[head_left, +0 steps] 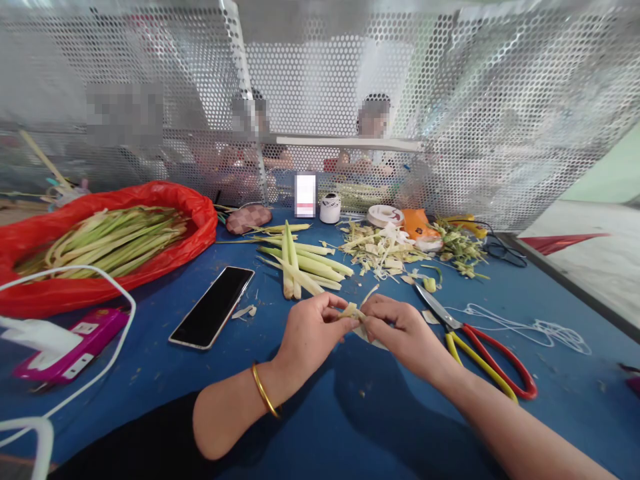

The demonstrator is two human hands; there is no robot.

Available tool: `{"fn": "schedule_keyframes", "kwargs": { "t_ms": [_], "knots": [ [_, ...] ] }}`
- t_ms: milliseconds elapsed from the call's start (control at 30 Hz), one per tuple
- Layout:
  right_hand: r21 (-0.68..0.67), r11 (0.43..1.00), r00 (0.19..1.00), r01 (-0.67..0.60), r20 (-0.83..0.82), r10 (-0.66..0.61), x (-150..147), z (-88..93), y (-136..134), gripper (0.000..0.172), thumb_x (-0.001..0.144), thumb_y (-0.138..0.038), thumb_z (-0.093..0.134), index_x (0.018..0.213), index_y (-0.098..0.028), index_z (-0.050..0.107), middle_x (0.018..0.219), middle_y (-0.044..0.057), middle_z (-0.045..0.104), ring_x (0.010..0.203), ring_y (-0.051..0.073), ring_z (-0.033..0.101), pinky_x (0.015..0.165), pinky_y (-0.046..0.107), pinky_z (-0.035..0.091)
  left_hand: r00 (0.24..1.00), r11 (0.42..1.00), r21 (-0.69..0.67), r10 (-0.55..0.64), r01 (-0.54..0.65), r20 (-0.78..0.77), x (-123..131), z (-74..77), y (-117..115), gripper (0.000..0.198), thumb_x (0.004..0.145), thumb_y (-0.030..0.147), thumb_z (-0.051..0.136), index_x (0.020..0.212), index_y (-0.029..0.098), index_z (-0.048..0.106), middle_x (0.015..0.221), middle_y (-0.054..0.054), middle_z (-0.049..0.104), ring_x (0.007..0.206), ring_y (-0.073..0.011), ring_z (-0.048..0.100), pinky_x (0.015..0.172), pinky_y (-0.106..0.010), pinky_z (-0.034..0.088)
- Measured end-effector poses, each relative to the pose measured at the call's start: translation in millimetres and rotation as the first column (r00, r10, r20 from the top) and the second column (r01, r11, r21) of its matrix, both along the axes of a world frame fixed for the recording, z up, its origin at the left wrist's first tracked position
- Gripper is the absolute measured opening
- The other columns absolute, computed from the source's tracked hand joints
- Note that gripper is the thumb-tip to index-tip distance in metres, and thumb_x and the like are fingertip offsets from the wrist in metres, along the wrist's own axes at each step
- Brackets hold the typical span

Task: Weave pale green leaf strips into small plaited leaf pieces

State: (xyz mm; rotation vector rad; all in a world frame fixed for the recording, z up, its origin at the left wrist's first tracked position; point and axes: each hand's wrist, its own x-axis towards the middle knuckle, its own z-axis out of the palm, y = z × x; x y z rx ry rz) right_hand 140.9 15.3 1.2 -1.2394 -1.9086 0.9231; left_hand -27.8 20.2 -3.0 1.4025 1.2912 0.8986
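Both my hands meet over the blue table [350, 413] and pinch a small folded piece of pale yellow-green leaf strip [353, 312]. My left hand [307, 333], with a gold bangle on the wrist, closes thumb and fingers on its left end. My right hand [403, 332] grips the right end with fingers curled. Just beyond my hands lies a bundle of cut green leaf strips [300, 263]. Scissors [470, 343] with red and yellow handles rest right of my right hand.
A red plastic bag [75, 287] full of leaf strips sits at the left. A black phone [213, 307] lies flat, a pink device [75, 347] with white cable at the near left. Leaf scraps [380, 247], tape rolls and white string [525, 327] lie behind. A perforated screen [450, 100] stands behind; people sit beyond.
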Motion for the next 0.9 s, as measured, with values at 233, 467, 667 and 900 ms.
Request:
{"fn": "schedule_keyframes", "kwargs": {
  "t_ms": [233, 467, 667, 900],
  "knots": [
    [0.172, 0.983, 0.98, 0.061, 0.176, -0.092, -0.1, 2.3, -5.2, 0.027, 0.09, -0.03, 0.051, 0.066, -0.02, 0.057, 0.073, 0.002, 0.052, 0.068, 0.015, 0.05, 0.061, 0.027, 0.038, 0.995, 0.998, 0.058, -0.029, 0.035, -0.092, -1.4, 0.8, -0.2, 0.028, 0.07, 0.034, 0.071, 0.093, 0.021, 0.062, 0.059, 0.005, 0.063, 0.052, -0.0137, 0.058, 0.052, -0.023, 0.045],
    [-0.002, 0.997, 0.993, 0.074, 0.094, -0.073, -5.3, -1.9, -6.4, 0.007, 0.087, -0.028, 0.056, 0.089, -0.022, 0.055, 0.064, -0.004, 0.055, 0.057, 0.013, 0.05, 0.053, 0.024, 0.036, 0.957, 0.983, 0.149, -0.061, 0.107, -0.282, -1.3, -6.1, -4.4, 0.04, 0.073, 0.037, 0.068, 0.11, 0.022, 0.059, 0.064, 0.003, 0.065, 0.062, -0.0171, 0.062, 0.058, -0.024, 0.043],
    [0.125, 0.989, 0.995, 0.083, 0.042, -0.089, -7.1, -3.2, -8.2, 0.02, 0.084, -0.023, 0.055, 0.065, -0.02, 0.059, 0.072, 0.0, 0.052, 0.067, 0.014, 0.05, 0.057, 0.025, 0.036, 0.926, 0.977, 0.149, -0.086, 0.149, -0.368, 0.8, -5.2, -7.7, 0.054, 0.069, 0.027, 0.07, 0.121, 0.022, 0.056, 0.066, 0.003, 0.067, 0.069, -0.0184, 0.062, 0.062, -0.025, 0.041],
    [-0.104, 0.988, 0.979, 0.113, -0.156, -0.128, -4.1, -6.0, -1.4, 0.024, 0.086, -0.034, 0.056, 0.067, -0.019, 0.058, 0.054, -0.004, 0.049, 0.052, 0.011, 0.042, 0.05, 0.023, 0.034, 0.908, 0.903, -0.15, -0.414, 0.402, -0.059, 1.4, -10.0, -5.4, 0.012, 0.067, 0.027, 0.069, 0.062, 0.017, 0.064, 0.052, 0.005, 0.055, 0.05, -0.0117, 0.053, 0.05, -0.021, 0.038]
  ]
}}
